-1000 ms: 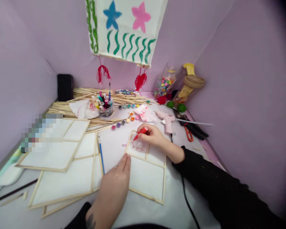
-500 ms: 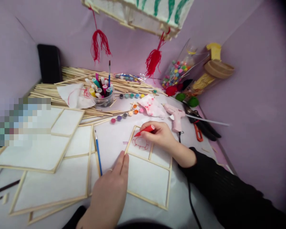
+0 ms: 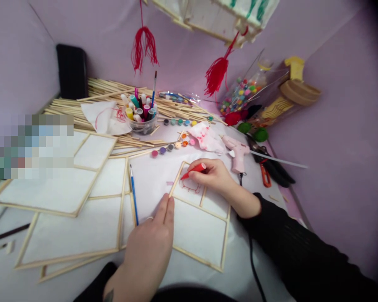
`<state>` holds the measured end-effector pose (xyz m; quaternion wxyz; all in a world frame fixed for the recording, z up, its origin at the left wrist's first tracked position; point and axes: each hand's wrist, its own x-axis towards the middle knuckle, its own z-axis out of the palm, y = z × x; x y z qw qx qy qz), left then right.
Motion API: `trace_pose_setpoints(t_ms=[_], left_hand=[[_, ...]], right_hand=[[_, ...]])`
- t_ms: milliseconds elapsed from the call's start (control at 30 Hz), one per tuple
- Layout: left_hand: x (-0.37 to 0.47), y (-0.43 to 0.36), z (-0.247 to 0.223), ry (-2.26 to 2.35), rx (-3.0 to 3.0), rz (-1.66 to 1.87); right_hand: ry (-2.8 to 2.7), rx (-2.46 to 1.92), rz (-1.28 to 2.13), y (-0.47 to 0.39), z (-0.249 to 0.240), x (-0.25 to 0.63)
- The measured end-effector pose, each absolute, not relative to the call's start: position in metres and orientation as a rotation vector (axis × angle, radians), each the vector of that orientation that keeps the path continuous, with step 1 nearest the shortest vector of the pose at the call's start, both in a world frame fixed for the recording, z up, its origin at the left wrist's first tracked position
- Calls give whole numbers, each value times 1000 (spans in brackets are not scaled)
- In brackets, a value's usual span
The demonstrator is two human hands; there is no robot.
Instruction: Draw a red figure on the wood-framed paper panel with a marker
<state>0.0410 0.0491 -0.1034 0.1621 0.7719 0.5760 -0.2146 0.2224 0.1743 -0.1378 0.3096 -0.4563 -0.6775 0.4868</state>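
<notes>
My right hand (image 3: pixel 217 176) is closed around a red marker (image 3: pixel 199 168), its tip at the upper left compartment of a wooden stick frame (image 3: pixel 201 233) with white sheet inside. A red outline (image 3: pixel 192 188), rounded with small scallops, is drawn there; the hand partly covers that compartment. My left hand (image 3: pixel 151 241) lies with its fingers stretched out along the frame's left edge, touching it and holding nothing. Left of it rests a blue paintbrush (image 3: pixel 134 197). More stick frames with white sheets (image 3: pixel 72 228) overlap at the left.
A tub of markers (image 3: pixel 141 123) stands at the back before wooden sticks (image 3: pixel 103 90). Small paint pots (image 3: pixel 163 150) lie in rows near a stained tissue (image 3: pixel 208 136). Right are a pink glue gun (image 3: pixel 238 154) and cutters (image 3: pixel 275 170). A red-tasselled box (image 3: pixel 208 19) hangs above.
The view has shifted, so most things sit slightly higher and further right. The marker tip is still at the red outline, and my left hand stays at the frame's edge.
</notes>
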Motion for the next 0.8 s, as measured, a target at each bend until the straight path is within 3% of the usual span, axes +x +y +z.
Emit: trace_pose_setpoints(t_ms=[800], left_hand=[[41, 50, -100, 1650, 2183, -635]], right_hand=[[-1781, -1235, 1256, 174, -138, 220]])
